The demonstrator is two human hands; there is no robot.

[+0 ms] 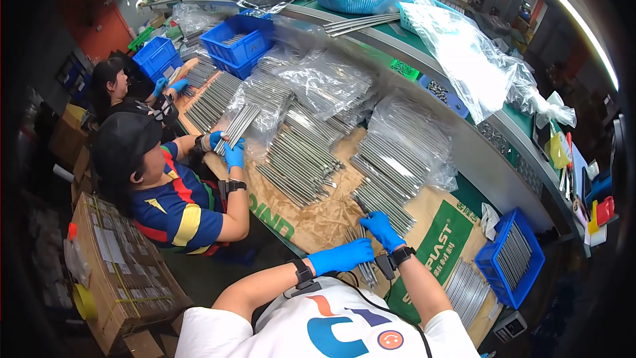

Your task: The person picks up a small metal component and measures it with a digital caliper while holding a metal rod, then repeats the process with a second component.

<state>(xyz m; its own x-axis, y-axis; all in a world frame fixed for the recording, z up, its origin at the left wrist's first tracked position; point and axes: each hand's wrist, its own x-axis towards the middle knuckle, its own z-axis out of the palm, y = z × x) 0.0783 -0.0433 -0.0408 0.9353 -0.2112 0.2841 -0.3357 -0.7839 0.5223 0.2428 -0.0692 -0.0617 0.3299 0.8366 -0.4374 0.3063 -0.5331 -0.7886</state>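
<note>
Metal rods (367, 270) in a small bundle lie within the left hand's (341, 256) fingers, which look clamped round them; ends jut out both ways, long axis pointing roughly away from the body. Just beyond, the right hand (383, 229) has bent fingers, grip unclear, beside a rod pile (387, 204)

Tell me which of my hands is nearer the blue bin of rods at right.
Right. Your right hand is left of the blue bin; your left hand is farther left, beyond it.
</note>
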